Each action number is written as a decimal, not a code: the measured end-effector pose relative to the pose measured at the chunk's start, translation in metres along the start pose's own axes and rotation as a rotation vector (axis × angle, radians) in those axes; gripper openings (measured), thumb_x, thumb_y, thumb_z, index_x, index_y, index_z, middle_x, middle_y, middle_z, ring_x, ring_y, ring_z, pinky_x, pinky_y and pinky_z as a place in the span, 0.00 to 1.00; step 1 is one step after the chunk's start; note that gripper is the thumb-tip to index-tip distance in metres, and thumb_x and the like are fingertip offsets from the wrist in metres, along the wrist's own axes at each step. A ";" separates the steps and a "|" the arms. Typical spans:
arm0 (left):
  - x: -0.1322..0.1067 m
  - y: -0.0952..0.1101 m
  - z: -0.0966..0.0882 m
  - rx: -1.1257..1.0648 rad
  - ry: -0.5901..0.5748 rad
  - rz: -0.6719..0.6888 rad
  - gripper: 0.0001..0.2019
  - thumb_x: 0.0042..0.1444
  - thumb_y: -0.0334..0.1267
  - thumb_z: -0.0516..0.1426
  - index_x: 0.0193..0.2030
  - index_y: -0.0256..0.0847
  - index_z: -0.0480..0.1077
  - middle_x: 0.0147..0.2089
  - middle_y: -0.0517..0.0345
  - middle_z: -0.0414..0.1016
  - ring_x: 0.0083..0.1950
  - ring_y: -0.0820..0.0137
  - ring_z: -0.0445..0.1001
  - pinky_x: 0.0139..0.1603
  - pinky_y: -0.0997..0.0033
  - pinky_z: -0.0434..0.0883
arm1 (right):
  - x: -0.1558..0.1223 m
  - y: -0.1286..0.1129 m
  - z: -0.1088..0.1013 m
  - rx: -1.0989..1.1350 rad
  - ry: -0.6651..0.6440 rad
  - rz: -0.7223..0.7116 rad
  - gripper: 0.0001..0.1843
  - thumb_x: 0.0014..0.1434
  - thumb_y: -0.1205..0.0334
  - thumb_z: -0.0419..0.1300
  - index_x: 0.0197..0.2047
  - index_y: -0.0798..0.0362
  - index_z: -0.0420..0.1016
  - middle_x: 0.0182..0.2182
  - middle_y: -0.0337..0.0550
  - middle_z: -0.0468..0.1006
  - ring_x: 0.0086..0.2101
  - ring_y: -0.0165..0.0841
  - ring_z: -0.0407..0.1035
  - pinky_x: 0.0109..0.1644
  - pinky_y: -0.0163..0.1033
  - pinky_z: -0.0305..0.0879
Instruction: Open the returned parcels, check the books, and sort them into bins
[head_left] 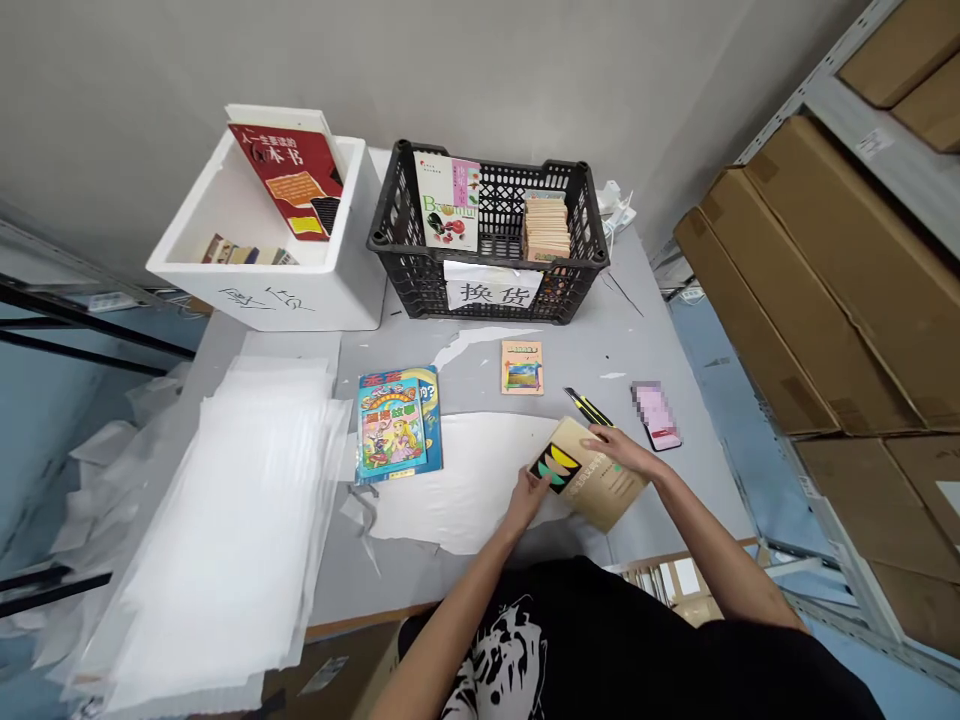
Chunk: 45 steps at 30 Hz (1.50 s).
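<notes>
A tan book (600,495) with a black, yellow and green design on its cover is held tilted above the front right of the table. My left hand (528,497) grips its left edge, thumb on the cover. On its upper edge, my right hand (621,448) is closed with the fingers over the cover. Just behind the book lies a yellow and black utility knife (589,408). A small pink-orange book (522,367) rests farther back. To the left, a small story book (391,425) lies on top of a larger blue book (433,440).
A white foam box (307,300) and a black plastic crate (405,275), both with books inside, stand at the back. White packing sheets (225,520) are piled at left. A phone (656,416) lies at right, near shelved cardboard boxes (787,290).
</notes>
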<state>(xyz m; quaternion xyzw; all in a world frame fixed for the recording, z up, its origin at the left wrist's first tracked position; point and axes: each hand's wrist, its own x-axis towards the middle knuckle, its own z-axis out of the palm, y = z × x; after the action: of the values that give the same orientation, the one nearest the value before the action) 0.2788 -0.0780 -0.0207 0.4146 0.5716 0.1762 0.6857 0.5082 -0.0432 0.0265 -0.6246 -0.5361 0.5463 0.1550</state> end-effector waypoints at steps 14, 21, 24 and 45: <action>-0.063 0.135 -0.035 0.245 0.285 0.678 0.23 0.66 0.42 0.39 0.66 0.42 0.54 0.66 0.51 0.61 0.65 0.67 0.60 0.64 0.64 0.60 | 0.044 -0.060 0.080 1.245 0.346 -0.149 0.22 0.47 0.45 0.67 0.42 0.47 0.73 0.41 0.40 0.81 0.48 0.40 0.72 0.50 0.48 0.70; -0.057 0.158 -0.054 0.154 0.311 0.683 0.21 0.65 0.45 0.42 0.56 0.40 0.67 0.56 0.49 0.72 0.57 0.63 0.69 0.57 0.62 0.65 | 0.040 -0.067 0.082 1.235 0.321 -0.158 0.23 0.44 0.47 0.69 0.42 0.45 0.73 0.39 0.39 0.82 0.47 0.39 0.73 0.50 0.47 0.71; -0.055 0.163 -0.055 0.019 0.255 0.634 0.20 0.64 0.47 0.45 0.53 0.40 0.69 0.55 0.49 0.72 0.57 0.62 0.69 0.57 0.62 0.65 | 0.040 -0.069 0.082 1.240 0.321 -0.166 0.23 0.43 0.46 0.70 0.42 0.45 0.73 0.38 0.38 0.82 0.47 0.39 0.73 0.50 0.46 0.71; -0.025 0.073 -0.075 0.236 0.426 0.284 0.15 0.64 0.44 0.42 0.51 0.40 0.61 0.45 0.45 0.75 0.45 0.58 0.74 0.43 0.62 0.67 | 0.055 -0.099 0.092 0.996 0.480 0.003 0.20 0.48 0.44 0.64 0.33 0.48 0.63 0.34 0.42 0.80 0.38 0.39 0.75 0.37 0.43 0.73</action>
<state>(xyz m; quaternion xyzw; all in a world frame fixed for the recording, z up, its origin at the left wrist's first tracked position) 0.2190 -0.0250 0.0510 0.5211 0.6559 0.2858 0.4654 0.3713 0.0040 0.0426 -0.5835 -0.1619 0.5763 0.5488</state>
